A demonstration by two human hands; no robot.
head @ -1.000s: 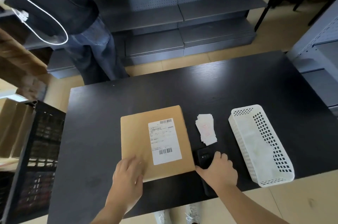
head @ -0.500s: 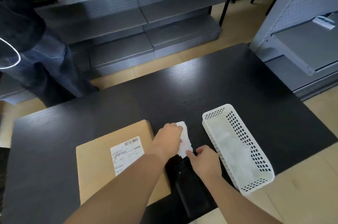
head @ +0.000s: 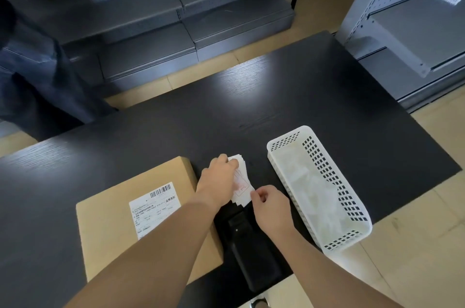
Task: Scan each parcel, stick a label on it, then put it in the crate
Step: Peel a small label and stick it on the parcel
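At the near edge of the black wood-grain tabletop (head: 276,111) a black handheld scanner (head: 247,244) lies untouched, so whether the scan is done cannot be told. Just left of it, by the near-left corner, the flat brown cardboard parcel (head: 110,227) lies with its printed white shipping sheet (head: 154,209) facing up, not yet stickered or crated, and no crate is in view. Beyond the scanner both hands work a stack of small white paper labels (head: 242,182): the left hand (head: 219,177) curls its fingers over the far end, while the right hand (head: 269,204) pinches the near corner between thumb and forefinger, probably to peel one off. A white perforated plastic basket (head: 319,182) lies towards the right edge. Grey metal shelving (head: 176,18) stands behind the tabletop.
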